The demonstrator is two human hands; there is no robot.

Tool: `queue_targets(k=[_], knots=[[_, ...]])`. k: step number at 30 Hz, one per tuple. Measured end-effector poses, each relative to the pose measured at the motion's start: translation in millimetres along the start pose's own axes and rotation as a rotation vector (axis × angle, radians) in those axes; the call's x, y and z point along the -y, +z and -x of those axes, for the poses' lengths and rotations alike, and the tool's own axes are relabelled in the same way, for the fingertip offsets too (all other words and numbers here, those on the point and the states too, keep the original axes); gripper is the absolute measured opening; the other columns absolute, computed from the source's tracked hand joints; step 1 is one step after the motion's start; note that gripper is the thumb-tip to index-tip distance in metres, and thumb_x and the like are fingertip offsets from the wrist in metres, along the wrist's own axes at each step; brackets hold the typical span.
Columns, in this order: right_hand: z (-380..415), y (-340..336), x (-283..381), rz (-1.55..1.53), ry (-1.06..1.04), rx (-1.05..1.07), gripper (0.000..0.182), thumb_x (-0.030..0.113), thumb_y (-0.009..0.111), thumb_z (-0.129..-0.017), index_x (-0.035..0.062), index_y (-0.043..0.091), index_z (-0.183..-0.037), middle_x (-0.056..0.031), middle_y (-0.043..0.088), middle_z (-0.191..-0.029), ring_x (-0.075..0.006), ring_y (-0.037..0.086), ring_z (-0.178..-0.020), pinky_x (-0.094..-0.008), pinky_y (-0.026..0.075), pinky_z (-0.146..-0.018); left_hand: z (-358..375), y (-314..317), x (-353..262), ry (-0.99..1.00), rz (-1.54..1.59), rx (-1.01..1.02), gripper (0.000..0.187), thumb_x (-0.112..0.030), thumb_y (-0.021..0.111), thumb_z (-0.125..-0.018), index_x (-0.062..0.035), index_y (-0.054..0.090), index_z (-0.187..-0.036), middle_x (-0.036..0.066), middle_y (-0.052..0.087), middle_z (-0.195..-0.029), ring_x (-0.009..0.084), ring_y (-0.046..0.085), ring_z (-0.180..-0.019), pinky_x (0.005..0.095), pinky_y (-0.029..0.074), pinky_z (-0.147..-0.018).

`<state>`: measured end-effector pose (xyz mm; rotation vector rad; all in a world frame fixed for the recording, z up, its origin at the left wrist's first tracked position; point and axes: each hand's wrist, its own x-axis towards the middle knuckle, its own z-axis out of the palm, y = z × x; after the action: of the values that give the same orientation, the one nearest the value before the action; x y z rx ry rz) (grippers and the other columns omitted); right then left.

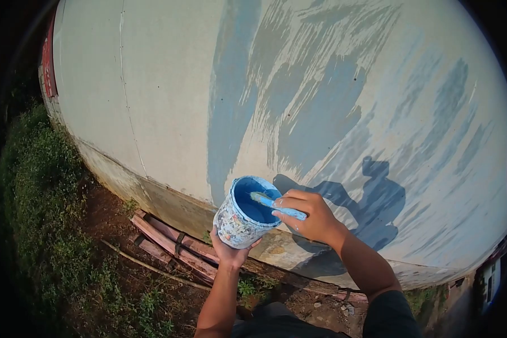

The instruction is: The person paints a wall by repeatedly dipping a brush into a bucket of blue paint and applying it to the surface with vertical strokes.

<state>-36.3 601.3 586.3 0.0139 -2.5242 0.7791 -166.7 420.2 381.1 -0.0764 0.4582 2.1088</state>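
My left hand [231,252] grips a paint bucket [235,224] from below, its sides spattered with dried paint. Blue paint [247,204] shows inside, and the bucket leans with its mouth toward the wall. Between the fingers and thumb of my right hand [308,213] is a blue-smeared paintbrush [287,210], its bristle end over the bucket's opening. In front, the pale wall [174,107] carries blue-grey strokes [321,112], solid in places and streaky in others. A shadow of a head and arms falls on the wall right of the bucket.
Reddish boards [174,248] lie along the foot of the wall, with a thin stick [152,266] beside them on bare soil. Green weeds [45,186] grow along the left. Small stones [348,309] lie on the ground at lower right.
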Motion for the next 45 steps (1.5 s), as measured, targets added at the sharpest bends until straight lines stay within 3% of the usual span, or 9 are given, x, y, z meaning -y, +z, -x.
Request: queue_targets(k=[7,9,14,20,28,30,34,40,45], knots=[[-21.2,-9.8,-26.7,-0.012,0.036,0.036,0.021,0.012,0.086,-0.094,0.0053,0.081,-0.114,-0.0091,0.078,-0.105,-0.0241,0.075,-0.079,-0.0346,0.058,-0.066,-28.6,5.8,4.9,0.008,0.0,0.041,0.092,-0.082,0.037,-0.098,-0.0181,0.045,-0.164,0.016,0.052,-0.162,0.0435,0.058,-0.141,0.0674,0.055,-0.099],[-33.2,-12.1,-37.7,-0.14,-0.026,-0.143,0.022,0.014,0.086,-0.093,0.0066,0.081,-0.113,-0.0087,0.078,-0.105,-0.0226,0.075,-0.078,-0.0338,0.058,-0.063,-35.8,10.6,5.6,0.031,-0.014,0.019,0.092,-0.081,0.036,-0.099,-0.0179,0.043,-0.165,0.018,0.05,-0.163,0.0446,0.058,-0.138,0.0669,0.055,-0.097],[-51.7,-13.6,-48.9,-0.032,-0.013,-0.026,0.021,0.008,0.088,-0.092,0.0019,0.081,-0.111,-0.0129,0.078,-0.104,-0.0227,0.075,-0.08,-0.034,0.058,-0.07,-62.9,-0.3,1.7,0.045,0.033,0.194,0.093,-0.081,0.034,-0.099,-0.0163,0.04,-0.167,0.02,0.048,-0.163,0.047,0.058,-0.136,0.0675,0.055,-0.093],[-85.1,-5.9,-78.1,-0.086,-0.076,-0.379,0.021,0.005,0.088,-0.091,-0.0026,0.078,-0.108,-0.0158,0.076,-0.102,-0.024,0.077,-0.085,-0.0336,0.058,-0.073,-67.1,-14.9,2.2,0.051,0.056,0.059,0.095,-0.082,0.032,-0.099,-0.016,0.038,-0.167,0.022,0.046,-0.164,0.0487,0.058,-0.136,0.0677,0.055,-0.093],[-116.0,11.1,-112.0,-0.011,-0.053,-0.328,0.021,0.002,0.087,-0.09,-0.0016,0.078,-0.108,-0.0175,0.076,-0.105,-0.0303,0.076,-0.089,-0.0354,0.059,-0.075,-60.0,-40.8,-11.0,0.091,0.047,-0.02,0.093,-0.081,0.033,-0.099,-0.0178,0.04,-0.166,0.019,0.049,-0.163,0.0474,0.058,-0.135,0.0684,0.055,-0.09],[-108.1,12.5,-99.6,0.256,-0.271,-0.506,0.02,0.002,0.086,-0.089,0.0002,0.078,-0.107,-0.0172,0.074,-0.104,-0.0331,0.076,-0.089,-0.0378,0.06,-0.074,-47.1,-46.1,-15.1,0.14,0.076,-0.072,0.089,-0.079,0.033,-0.1,-0.0184,0.042,-0.165,0.017,0.051,-0.161,0.0466,0.06,-0.135,0.0672,0.056,-0.088],[-55.1,68.4,-88.4,0.141,-0.047,-0.267,0.018,0.004,0.084,-0.09,0.0033,0.078,-0.107,-0.0123,0.074,-0.102,-0.0343,0.075,-0.087,-0.0397,0.061,-0.074,2.9,-61.2,-31.8,0.206,0.175,-0.169,0.086,-0.076,0.038,-0.102,-0.018,0.041,-0.166,0.017,0.053,-0.161,0.0476,0.061,-0.135,0.0692,0.061,-0.087],[-15.6,156.0,-165.6,0.188,0.103,0.109,0.019,0.01,0.082,-0.094,0.0051,0.078,-0.112,-0.011,0.074,-0.106,-0.0351,0.073,-0.089,-0.0452,0.059,-0.077,54.8,-120.1,-39.4,0.293,0.253,-0.193,0.088,-0.077,0.041,-0.1,-0.0166,0.043,-0.165,0.018,0.051,-0.164,0.0485,0.058,-0.139,0.0741,0.058,-0.098],[-61.6,97.4,-133.4,0.139,0.033,-0.234,0.018,0.007,0.083,-0.094,0.0029,0.078,-0.111,-0.0126,0.075,-0.104,-0.0355,0.074,-0.086,-0.0411,0.059,-0.074,83.2,-130.1,-47.0,0.322,0.214,-0.16,0.087,-0.075,0.043,-0.101,-0.0181,0.042,-0.167,0.016,0.05,-0.166,0.0453,0.056,-0.143,0.0719,0.058,-0.099]])
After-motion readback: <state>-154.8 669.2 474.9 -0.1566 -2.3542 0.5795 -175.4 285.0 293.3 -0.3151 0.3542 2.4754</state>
